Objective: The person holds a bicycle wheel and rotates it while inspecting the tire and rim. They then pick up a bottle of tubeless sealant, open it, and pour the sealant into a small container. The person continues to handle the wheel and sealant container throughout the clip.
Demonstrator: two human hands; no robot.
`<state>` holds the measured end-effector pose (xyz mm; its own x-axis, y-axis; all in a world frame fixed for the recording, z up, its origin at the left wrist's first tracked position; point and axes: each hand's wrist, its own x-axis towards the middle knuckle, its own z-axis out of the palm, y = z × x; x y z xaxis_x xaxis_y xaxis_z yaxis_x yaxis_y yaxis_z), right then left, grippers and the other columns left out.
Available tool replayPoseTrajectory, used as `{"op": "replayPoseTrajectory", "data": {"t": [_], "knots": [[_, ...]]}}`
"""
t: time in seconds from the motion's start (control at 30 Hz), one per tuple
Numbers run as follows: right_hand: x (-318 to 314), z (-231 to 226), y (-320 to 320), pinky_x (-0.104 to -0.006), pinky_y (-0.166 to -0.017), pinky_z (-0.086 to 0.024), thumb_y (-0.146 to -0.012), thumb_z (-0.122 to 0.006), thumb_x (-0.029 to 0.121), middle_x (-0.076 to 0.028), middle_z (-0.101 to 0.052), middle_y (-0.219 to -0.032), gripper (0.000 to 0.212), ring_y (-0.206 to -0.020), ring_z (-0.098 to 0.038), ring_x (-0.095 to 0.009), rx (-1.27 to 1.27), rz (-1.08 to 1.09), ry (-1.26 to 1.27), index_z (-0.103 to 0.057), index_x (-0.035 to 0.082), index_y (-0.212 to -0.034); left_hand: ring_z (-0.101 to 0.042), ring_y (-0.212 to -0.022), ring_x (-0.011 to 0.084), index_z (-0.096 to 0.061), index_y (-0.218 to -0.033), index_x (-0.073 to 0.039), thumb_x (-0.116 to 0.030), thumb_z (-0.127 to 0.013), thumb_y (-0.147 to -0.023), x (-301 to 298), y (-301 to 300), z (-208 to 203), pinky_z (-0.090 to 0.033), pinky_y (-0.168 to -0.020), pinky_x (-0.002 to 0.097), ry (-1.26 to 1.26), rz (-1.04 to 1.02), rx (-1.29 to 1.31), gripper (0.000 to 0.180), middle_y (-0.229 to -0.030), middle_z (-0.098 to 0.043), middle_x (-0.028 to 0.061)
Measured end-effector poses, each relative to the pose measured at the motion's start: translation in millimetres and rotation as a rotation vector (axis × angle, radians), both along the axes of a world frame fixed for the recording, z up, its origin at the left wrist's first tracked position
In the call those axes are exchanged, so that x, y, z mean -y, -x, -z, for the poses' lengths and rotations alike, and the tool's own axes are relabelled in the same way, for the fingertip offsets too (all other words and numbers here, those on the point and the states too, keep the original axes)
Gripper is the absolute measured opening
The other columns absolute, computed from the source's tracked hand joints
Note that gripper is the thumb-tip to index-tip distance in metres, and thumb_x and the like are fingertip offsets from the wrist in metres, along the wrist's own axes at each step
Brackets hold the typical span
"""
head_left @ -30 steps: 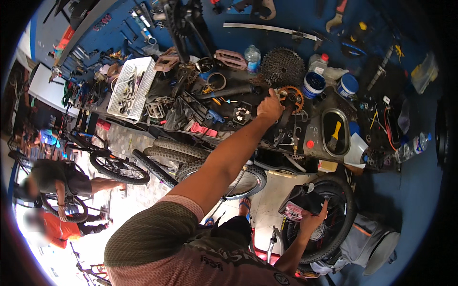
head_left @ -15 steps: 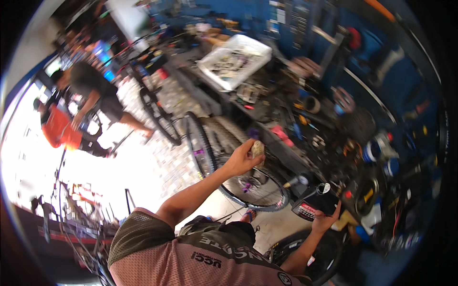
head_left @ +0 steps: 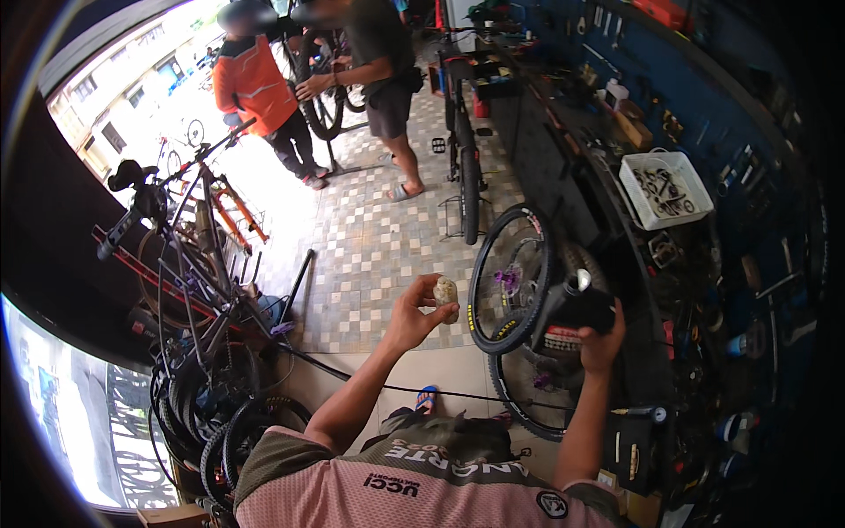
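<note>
My left hand (head_left: 412, 319) is raised over the tiled floor, its thumb and fingers closed round a small pale, rounded, mottled object (head_left: 446, 301) whose kind I cannot make out. Off to the right, my right hand (head_left: 604, 341) grips a black container (head_left: 572, 310) with a red and white label. A round, pale opening or cap shows on its top. Just beyond the container stands a bicycle wheel (head_left: 475, 304) with yellow tyre markings and a purple hub; part of another wheel (head_left: 500, 387) is below it.
Along the right runs a cluttered workbench with a white basket (head_left: 627, 189) of small metal parts. Bicycle frames (head_left: 207, 264) and tyres crowd the left. A bicycle (head_left: 469, 167) stands ahead. Two people, one in an orange jacket (head_left: 255, 84), are by another bicycle at the far side.
The view has swung left, bringing the doorway and the people nearer the middle. Both hands still hold the same things, now more level with each other.
</note>
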<state>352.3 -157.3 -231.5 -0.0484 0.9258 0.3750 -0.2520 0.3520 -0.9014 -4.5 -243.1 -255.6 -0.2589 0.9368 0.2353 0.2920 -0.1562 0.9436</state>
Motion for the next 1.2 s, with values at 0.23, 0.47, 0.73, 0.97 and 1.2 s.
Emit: {"op": "replayPoseTrajectory", "data": {"t": [0.23, 0.47, 0.73, 0.97, 1.2], "knots": [[-12.0, -20.3, 141.9, -0.0288, -0.089, -0.056, -0.072, -0.103, 0.051, -0.003, -0.074, -0.110, 0.080, -0.102, -0.070, -0.011, 0.065, -0.282, -0.054, -0.066, 0.001, -0.122, -0.075, -0.103, 0.0199, -0.067, -0.137, -0.005, -0.021, -0.091, -0.089, 51.6, 68.8, -38.8, -0.059, -0.094, 0.0371, -0.054, -0.085, -0.132, 0.056, -0.113, -0.078, 0.0092], [-15.6, -59.2, 194.3, -0.0304, -0.084, -0.059, -0.070, -0.103, 0.054, -0.005, -0.077, -0.101, 0.079, -0.094, -0.072, -0.011, 0.407, -0.376, -0.221, -0.067, 0.002, -0.118, -0.070, -0.094, 0.0215, -0.068, -0.137, -0.006, -0.020, -0.093, -0.086, 71.7, 93.6, -57.7, -0.057, -0.091, 0.0374, -0.100, -0.120, -0.207, 0.059, -0.104, -0.076, 0.0106], [-16.4, -89.4, 211.2, -0.0329, -0.083, -0.059, -0.070, -0.101, 0.058, -0.009, -0.079, -0.096, 0.080, -0.094, -0.076, -0.016, 0.568, -0.407, -0.299, -0.068, 0.001, -0.115, -0.068, -0.091, 0.0216, -0.068, -0.137, -0.007, -0.019, -0.093, -0.085, 77.7, 105.7, -64.2, -0.057, -0.089, 0.0370, -0.119, -0.088, -0.193, 0.058, -0.101, -0.074, 0.0101], [-10.9, -106.6, 215.4, -0.0334, -0.082, -0.058, -0.069, -0.101, 0.059, -0.010, -0.078, -0.096, 0.079, -0.089, -0.075, -0.017, 0.658, -0.400, -0.338, -0.069, 0.000, -0.113, -0.070, -0.093, 0.0230, -0.068, -0.137, -0.007, -0.019, -0.093, -0.085, 83.0, 103.8, -63.8, -0.058, -0.091, 0.0376, -0.135, -0.100, -0.201, 0.059, -0.106, -0.076, 0.0111], [-15.1, -108.6, 212.1, -0.0349, -0.081, -0.058, -0.066, -0.101, 0.060, -0.013, -0.076, -0.094, 0.084, -0.089, -0.077, -0.022, 0.781, -0.418, -0.396, -0.069, -0.001, -0.113, -0.075, -0.100, 0.0232, -0.068, -0.137, -0.005, -0.017, -0.093, -0.085, 89.5, 102.3, -67.5, -0.060, -0.093, 0.0382, -0.116, -0.093, -0.200, 0.059, -0.113, -0.079, 0.0124]]}}
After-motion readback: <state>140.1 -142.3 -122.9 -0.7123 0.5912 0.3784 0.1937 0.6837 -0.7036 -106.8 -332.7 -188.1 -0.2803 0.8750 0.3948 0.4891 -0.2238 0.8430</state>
